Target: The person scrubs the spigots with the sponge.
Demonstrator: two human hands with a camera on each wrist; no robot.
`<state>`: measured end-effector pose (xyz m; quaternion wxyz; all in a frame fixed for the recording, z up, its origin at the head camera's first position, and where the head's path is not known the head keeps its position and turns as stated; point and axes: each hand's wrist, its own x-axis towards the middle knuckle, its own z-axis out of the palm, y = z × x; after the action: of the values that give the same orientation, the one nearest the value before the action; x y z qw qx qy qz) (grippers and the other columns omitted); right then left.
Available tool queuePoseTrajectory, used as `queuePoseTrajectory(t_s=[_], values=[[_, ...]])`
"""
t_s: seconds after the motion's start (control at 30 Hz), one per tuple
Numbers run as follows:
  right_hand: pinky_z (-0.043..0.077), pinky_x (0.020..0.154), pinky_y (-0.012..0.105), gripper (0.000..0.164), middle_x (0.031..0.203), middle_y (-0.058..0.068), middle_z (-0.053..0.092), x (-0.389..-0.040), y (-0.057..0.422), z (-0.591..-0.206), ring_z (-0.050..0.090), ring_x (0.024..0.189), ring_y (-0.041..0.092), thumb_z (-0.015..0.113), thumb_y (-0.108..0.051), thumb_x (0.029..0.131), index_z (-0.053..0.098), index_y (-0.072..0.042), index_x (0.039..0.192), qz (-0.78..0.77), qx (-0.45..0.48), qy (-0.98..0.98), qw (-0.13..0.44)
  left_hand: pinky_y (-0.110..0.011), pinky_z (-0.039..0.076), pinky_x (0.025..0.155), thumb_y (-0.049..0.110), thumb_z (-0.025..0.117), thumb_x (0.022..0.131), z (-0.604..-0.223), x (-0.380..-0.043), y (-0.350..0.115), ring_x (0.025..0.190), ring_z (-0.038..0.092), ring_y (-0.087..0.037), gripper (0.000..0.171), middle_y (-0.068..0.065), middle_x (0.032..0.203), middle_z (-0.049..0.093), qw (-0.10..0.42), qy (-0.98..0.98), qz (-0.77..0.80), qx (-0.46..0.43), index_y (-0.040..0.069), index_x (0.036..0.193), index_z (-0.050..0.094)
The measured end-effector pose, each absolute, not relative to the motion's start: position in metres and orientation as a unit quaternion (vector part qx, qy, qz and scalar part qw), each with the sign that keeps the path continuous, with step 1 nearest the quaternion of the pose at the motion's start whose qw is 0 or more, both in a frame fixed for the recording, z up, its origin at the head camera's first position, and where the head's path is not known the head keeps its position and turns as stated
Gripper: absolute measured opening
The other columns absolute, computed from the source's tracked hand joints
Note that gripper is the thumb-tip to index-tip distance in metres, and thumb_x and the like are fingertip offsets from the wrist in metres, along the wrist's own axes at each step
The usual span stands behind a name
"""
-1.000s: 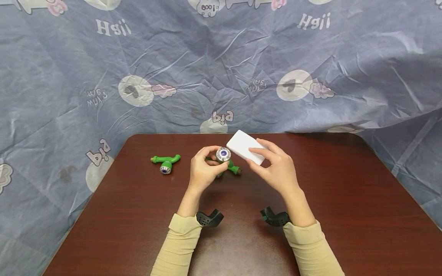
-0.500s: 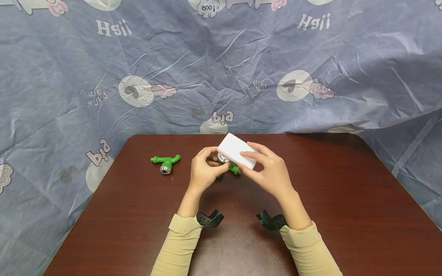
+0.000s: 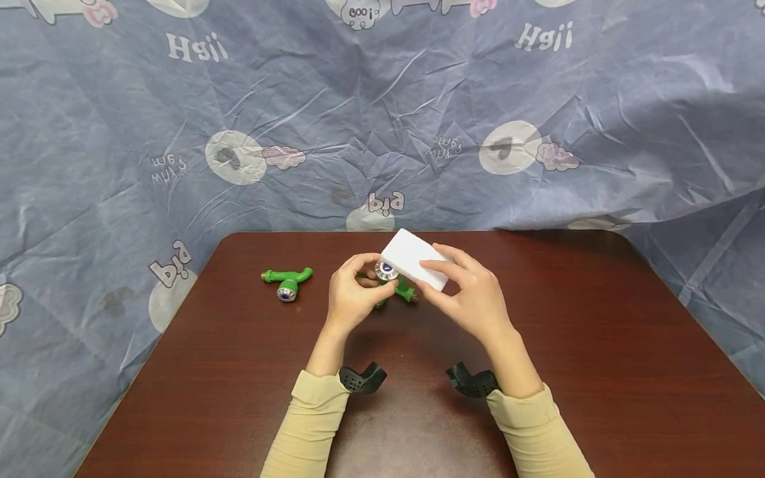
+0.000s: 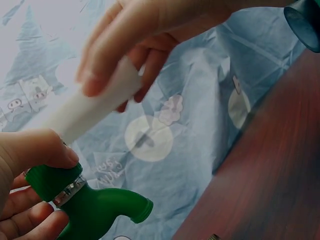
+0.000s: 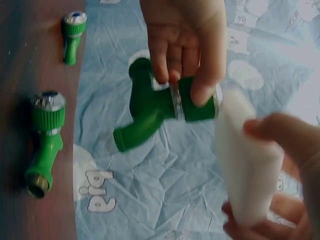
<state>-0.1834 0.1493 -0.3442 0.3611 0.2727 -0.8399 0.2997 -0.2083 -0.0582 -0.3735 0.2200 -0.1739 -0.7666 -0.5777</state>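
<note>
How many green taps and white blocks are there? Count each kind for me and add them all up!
Green taps: 3 (the held tap in the left hand, the left tap and the middle tap, both on the table)
White blocks: 1 (the white block in the right hand)
Total: 4

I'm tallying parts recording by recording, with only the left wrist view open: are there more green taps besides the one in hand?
Observer: Yes, the right wrist view shows a nearer tap and a farther tap on the table.
Operator: What's on the end face of the held tap?
Observer: In the head view, a silvery rim and a blue centre.
Operator: Anything worn beside the left sleeve?
Observer: Yes, a black bracket by the cuff.
</note>
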Motion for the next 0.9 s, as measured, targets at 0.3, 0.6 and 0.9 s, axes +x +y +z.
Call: queuePoseTrajectory(t_s=[0.3, 0.6, 0.9], values=[[0.05, 0.068, 0.041, 0.027, 0.114, 0.01, 0.065, -0.187, 0.162, -0.342, 0.063, 0.098, 0.026, 0.078, -0.021, 0.071, 0.075, -0.011, 0.096, 0.316, 0.226, -0.831, 0.399, -0.038, 0.052, 0.058, -0.001, 0.079, 0.069, -0.359, -0.199, -0.059, 0.07, 0.058, -0.031, 0.038, -0.017, 0.088, 0.06, 0.24, -0.75, -0.585, -0.194, 0.0, 0.106, 0.068], [0.048, 0.074, 0.036, 0.029, 0.115, 0.009, 0.064, -0.183, 0.161, -0.338, 0.062, 0.099, 0.025, 0.08, -0.016, 0.069, 0.074, -0.013, 0.097, 0.331, 0.273, -0.823, 0.372, -0.02, 0.043, 0.051, -0.004, 0.071, 0.077, -0.343, -0.186, -0.058, 0.061, 0.058, -0.03, 0.032, -0.021, 0.088, 0.063, 0.219, -0.736, -0.612, -0.19, -0.006, 0.107, 0.06], [0.048, 0.074, 0.036, 0.03, 0.115, 0.009, 0.064, -0.183, 0.161, -0.339, 0.062, 0.099, 0.025, 0.079, -0.016, 0.069, 0.074, -0.013, 0.099, 0.325, 0.284, -0.826, 0.363, -0.019, 0.046, 0.048, -0.003, 0.075, 0.075, -0.346, -0.191, -0.059, 0.058, 0.063, -0.032, 0.037, -0.023, 0.095, 0.06, 0.176, -0.703, -0.663, -0.187, -0.008, 0.108, 0.06]])
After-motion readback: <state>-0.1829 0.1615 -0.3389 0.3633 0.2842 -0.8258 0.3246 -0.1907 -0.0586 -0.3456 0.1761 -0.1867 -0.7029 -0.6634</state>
